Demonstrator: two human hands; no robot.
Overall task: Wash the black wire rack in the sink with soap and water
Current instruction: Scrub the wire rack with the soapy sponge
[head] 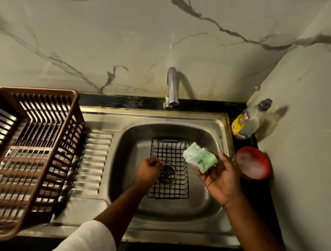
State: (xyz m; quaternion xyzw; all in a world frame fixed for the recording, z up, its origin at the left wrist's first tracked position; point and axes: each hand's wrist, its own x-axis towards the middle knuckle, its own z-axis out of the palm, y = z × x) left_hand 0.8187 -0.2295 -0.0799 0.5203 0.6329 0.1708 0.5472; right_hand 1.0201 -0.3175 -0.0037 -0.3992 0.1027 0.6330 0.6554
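One black wire rack lies flat in the sink basin, over the drain. Your left hand pinches its left edge, fingers curled. Your right hand is palm up above the basin's right side, holding a soapy green sponge. Red bowl of suds just right of it; soap bottle behind. Tap shows no water. Brown dish drainer sits left.

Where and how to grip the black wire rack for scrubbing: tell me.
Grip the rack's left long rim from above, where the left hand already curls on it. The rack lies flat in the sink, open wires giving fingers purchase, and the right hand holds the soapy sponge.
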